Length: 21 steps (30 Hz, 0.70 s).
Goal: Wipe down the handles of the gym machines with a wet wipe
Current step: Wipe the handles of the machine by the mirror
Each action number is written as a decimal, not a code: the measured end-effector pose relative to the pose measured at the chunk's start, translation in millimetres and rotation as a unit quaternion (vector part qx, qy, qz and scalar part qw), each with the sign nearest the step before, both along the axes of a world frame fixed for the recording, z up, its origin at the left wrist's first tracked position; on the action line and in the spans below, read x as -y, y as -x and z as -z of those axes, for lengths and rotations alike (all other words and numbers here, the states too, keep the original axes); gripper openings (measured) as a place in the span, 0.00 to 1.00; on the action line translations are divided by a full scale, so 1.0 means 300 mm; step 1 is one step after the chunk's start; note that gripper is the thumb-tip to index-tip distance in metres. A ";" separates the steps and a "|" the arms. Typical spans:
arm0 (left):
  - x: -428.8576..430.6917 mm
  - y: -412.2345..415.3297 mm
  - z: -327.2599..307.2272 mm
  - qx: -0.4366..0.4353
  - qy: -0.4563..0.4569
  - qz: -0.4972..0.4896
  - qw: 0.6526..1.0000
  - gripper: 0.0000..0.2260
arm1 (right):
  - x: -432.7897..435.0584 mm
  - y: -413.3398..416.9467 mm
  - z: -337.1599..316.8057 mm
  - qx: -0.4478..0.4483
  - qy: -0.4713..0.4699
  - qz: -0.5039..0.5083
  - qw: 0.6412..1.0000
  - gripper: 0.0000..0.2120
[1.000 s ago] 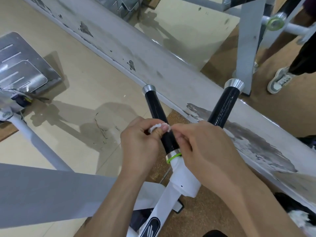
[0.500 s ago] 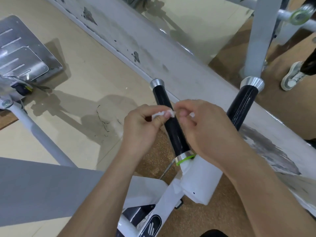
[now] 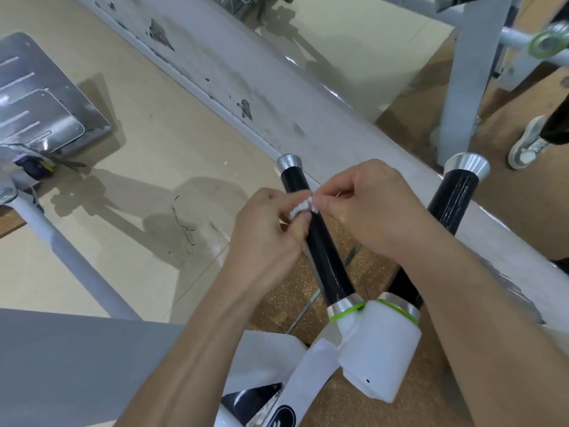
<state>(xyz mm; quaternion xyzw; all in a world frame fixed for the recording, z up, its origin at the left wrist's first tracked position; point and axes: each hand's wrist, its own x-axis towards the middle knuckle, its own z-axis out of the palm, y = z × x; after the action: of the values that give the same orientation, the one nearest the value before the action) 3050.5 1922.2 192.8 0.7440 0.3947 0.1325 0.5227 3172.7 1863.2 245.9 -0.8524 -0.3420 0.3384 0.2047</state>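
Note:
Two black handles with silver end caps rise from a white machine joint [image 3: 377, 349] ringed in green. The left handle [image 3: 326, 257] runs between my hands; the right handle [image 3: 451, 201] stands partly behind my right forearm. A small crumpled white wet wipe [image 3: 300, 208] sits just above the left handle's upper part. My left hand [image 3: 266, 232] pinches its left end and my right hand [image 3: 366, 208] pinches its right end with fingertips. Whether the wipe touches the handle I cannot tell.
A worn white beam [image 3: 277, 97] crosses diagonally behind the handles. A metal foot plate [image 3: 40, 103] lies at the left on beige floor. A grey machine arm [image 3: 61, 365] fills the lower left. A white post [image 3: 468, 75] and someone's white shoe [image 3: 528, 143] are at the right.
Both hands, still pinching the wipe, have shifted up along the left handle from near the green-ringed base toward its upper part; the view has tilted slightly.

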 end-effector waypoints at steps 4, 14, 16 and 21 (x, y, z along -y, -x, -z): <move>-0.023 0.018 0.006 0.024 0.066 -0.022 0.997 0.09 | -0.031 -0.026 0.017 -0.015 0.022 -0.024 0.999 0.04; -0.112 -0.107 0.064 0.031 0.069 -0.159 0.984 0.12 | -0.091 -0.048 0.114 0.001 -0.055 0.053 0.997 0.08; -0.138 -0.133 0.073 0.024 0.057 -0.172 0.983 0.11 | -0.085 -0.044 0.117 -0.011 -0.053 0.070 0.996 0.11; -0.164 -0.162 0.100 0.001 0.012 -0.203 0.979 0.03 | -0.100 -0.025 0.107 -0.002 -0.034 0.054 0.998 0.17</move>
<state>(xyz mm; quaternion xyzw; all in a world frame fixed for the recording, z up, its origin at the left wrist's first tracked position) 3099.1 1971.4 162.8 0.6418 0.5382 0.2319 0.4947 3180.1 1893.2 213.8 -0.8615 -0.3059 0.3167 0.2527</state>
